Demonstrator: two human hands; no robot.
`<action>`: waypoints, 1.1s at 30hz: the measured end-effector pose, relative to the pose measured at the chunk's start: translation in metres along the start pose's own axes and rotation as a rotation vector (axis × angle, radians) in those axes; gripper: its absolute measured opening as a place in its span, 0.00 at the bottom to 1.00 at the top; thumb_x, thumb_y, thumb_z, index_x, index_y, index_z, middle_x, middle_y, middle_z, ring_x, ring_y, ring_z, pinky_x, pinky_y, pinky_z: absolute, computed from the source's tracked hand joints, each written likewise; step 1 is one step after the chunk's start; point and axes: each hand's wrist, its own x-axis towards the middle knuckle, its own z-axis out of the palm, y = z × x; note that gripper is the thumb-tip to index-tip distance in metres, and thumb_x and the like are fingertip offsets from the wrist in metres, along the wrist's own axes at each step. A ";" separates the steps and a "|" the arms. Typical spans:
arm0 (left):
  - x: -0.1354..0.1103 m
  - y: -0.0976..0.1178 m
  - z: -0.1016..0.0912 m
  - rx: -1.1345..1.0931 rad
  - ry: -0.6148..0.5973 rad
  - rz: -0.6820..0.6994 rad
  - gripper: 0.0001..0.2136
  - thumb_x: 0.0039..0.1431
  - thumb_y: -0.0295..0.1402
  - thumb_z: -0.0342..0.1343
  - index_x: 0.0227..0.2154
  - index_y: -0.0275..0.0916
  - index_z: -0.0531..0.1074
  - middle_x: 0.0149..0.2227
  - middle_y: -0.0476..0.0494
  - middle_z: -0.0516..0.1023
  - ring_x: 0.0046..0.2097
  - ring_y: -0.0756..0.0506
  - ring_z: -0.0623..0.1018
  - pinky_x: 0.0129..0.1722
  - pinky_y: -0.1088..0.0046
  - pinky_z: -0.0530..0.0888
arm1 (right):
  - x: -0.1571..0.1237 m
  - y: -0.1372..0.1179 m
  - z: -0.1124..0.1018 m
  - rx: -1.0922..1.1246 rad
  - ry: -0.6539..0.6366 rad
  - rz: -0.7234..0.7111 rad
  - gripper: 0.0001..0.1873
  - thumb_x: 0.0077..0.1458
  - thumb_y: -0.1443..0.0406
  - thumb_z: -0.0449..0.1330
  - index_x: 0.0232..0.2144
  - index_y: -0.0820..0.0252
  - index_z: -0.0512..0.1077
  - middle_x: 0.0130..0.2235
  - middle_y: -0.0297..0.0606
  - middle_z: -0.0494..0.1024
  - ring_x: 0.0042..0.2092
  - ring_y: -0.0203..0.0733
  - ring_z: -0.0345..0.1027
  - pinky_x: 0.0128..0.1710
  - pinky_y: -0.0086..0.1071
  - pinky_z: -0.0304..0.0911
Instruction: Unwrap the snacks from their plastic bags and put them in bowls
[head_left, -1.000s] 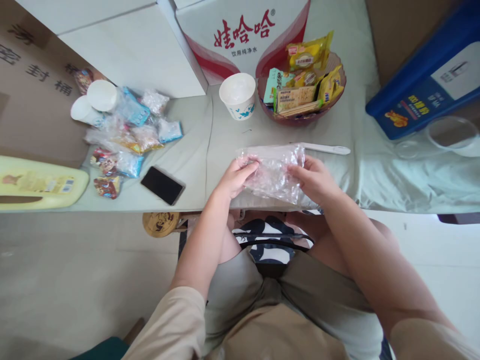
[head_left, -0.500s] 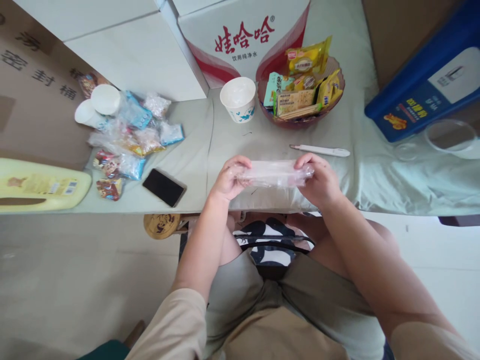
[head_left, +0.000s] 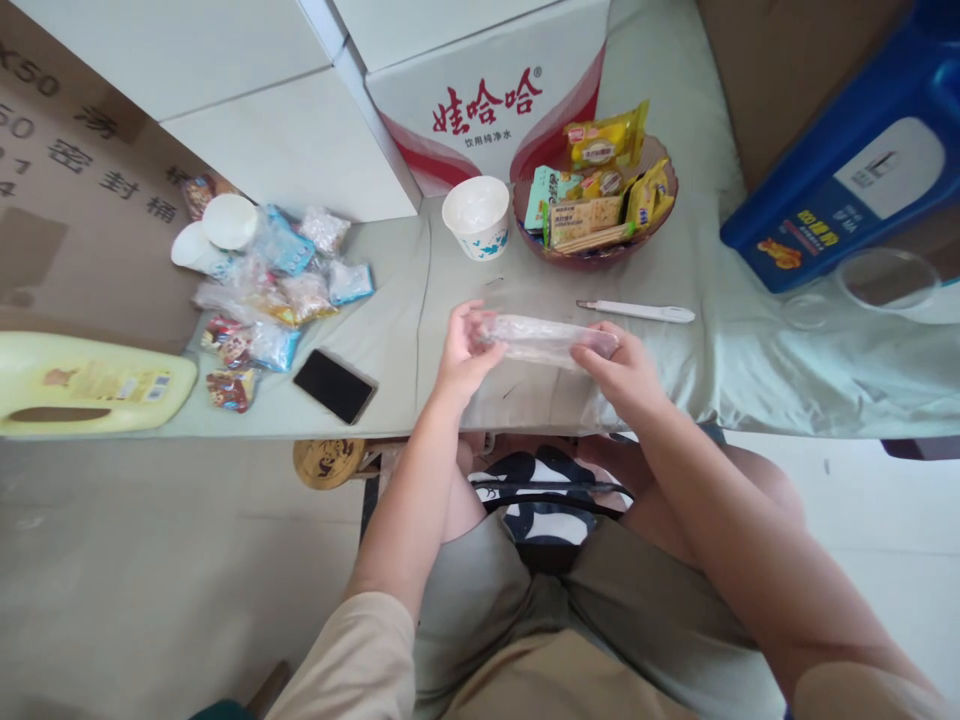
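A clear plastic bag [head_left: 538, 338], rolled or folded into a long strip, is stretched level between my two hands above the table. My left hand [head_left: 466, 352] grips its left end, thumb along the near side. The right end is pinched in my right hand [head_left: 621, 368], with the thumb on top. Whether anything lies inside the plastic I cannot tell. Just beyond my right hand a white pen-like cutter [head_left: 637, 311] lies on the cloth. A white paper cup with blue print [head_left: 478, 222] stands upright beyond my left hand.
A glass bowl [head_left: 592, 258] of wrapped snacks stands behind the cutter. On the left lie a phone [head_left: 334, 386], several small filled bags [head_left: 300, 295] and a yellow jug [head_left: 90, 385]. A blue bottle [head_left: 832, 190] and a clear plastic cup [head_left: 889, 280] are at right.
Both hands have turned the plastic strip, so my thumbs now show on its near side and its right end sits slightly lower. The camera view has shifted a little.
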 end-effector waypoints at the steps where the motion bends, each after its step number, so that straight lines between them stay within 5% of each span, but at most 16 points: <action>1: 0.001 -0.002 0.000 0.045 0.103 0.067 0.27 0.41 0.39 0.75 0.44 0.45 0.70 0.40 0.49 0.75 0.41 0.49 0.77 0.40 0.74 0.73 | -0.001 0.001 0.000 -0.095 0.105 -0.100 0.10 0.52 0.60 0.62 0.25 0.54 0.65 0.28 0.34 0.70 0.34 0.43 0.66 0.38 0.38 0.65; 4: -0.002 -0.006 0.005 0.152 0.122 0.155 0.20 0.50 0.49 0.71 0.37 0.42 0.71 0.37 0.46 0.76 0.42 0.47 0.78 0.44 0.71 0.75 | -0.004 0.003 0.005 -0.233 0.234 -0.383 0.08 0.51 0.64 0.61 0.26 0.53 0.63 0.39 0.42 0.79 0.44 0.50 0.73 0.48 0.43 0.66; 8: -0.019 -0.008 0.023 0.080 -0.319 0.085 0.29 0.50 0.55 0.69 0.49 0.43 0.73 0.53 0.38 0.79 0.55 0.40 0.79 0.55 0.63 0.75 | -0.012 0.001 0.020 -0.115 -0.090 -0.467 0.06 0.57 0.63 0.59 0.30 0.52 0.63 0.46 0.44 0.81 0.48 0.49 0.75 0.48 0.41 0.68; 11: -0.026 -0.005 0.034 0.022 -0.448 0.027 0.33 0.50 0.56 0.69 0.54 0.43 0.72 0.53 0.38 0.80 0.54 0.40 0.80 0.54 0.63 0.75 | -0.015 -0.002 0.028 0.083 -0.263 -0.367 0.12 0.61 0.58 0.58 0.30 0.53 0.60 0.36 0.37 0.77 0.38 0.43 0.71 0.40 0.36 0.66; 15: -0.023 0.003 0.033 0.066 -0.354 -0.010 0.26 0.53 0.57 0.66 0.44 0.40 0.78 0.41 0.42 0.80 0.40 0.46 0.79 0.39 0.71 0.75 | -0.011 0.000 0.028 0.260 -0.233 -0.123 0.15 0.61 0.52 0.58 0.32 0.53 0.59 0.29 0.30 0.67 0.30 0.37 0.61 0.33 0.32 0.62; 19: -0.024 0.007 0.027 0.020 -0.328 -0.049 0.23 0.52 0.57 0.67 0.34 0.38 0.78 0.45 0.42 0.78 0.36 0.50 0.75 0.34 0.74 0.72 | -0.003 0.002 0.025 0.135 -0.038 -0.101 0.23 0.49 0.53 0.67 0.41 0.54 0.63 0.41 0.37 0.72 0.39 0.41 0.67 0.39 0.35 0.65; 22: -0.029 0.003 0.021 0.050 -0.319 -0.168 0.25 0.43 0.53 0.73 0.34 0.38 0.76 0.33 0.47 0.76 0.32 0.50 0.74 0.33 0.73 0.71 | -0.001 -0.005 0.024 0.136 -0.249 -0.093 0.18 0.51 0.52 0.64 0.37 0.55 0.66 0.34 0.34 0.72 0.33 0.38 0.66 0.34 0.33 0.63; 25: -0.019 0.004 0.010 0.175 -0.084 -0.183 0.23 0.41 0.50 0.73 0.31 0.39 0.72 0.27 0.51 0.72 0.29 0.49 0.72 0.31 0.73 0.69 | -0.001 -0.015 0.023 0.110 -0.288 -0.091 0.13 0.54 0.54 0.59 0.34 0.56 0.67 0.28 0.30 0.70 0.27 0.35 0.61 0.30 0.31 0.59; 30: 0.059 0.049 -0.012 0.725 0.387 0.217 0.11 0.49 0.32 0.66 0.26 0.39 0.67 0.30 0.49 0.69 0.36 0.48 0.72 0.39 0.70 0.70 | 0.004 -0.023 0.019 0.057 -0.272 -0.037 0.09 0.55 0.58 0.55 0.32 0.56 0.68 0.26 0.31 0.71 0.27 0.36 0.62 0.30 0.30 0.57; 33: 0.130 0.084 -0.004 1.099 0.314 0.332 0.05 0.57 0.28 0.61 0.30 0.39 0.69 0.30 0.48 0.70 0.43 0.44 0.74 0.46 0.66 0.70 | 0.008 -0.023 0.017 0.000 -0.311 -0.070 0.07 0.56 0.60 0.54 0.32 0.56 0.69 0.25 0.30 0.70 0.26 0.36 0.61 0.30 0.30 0.55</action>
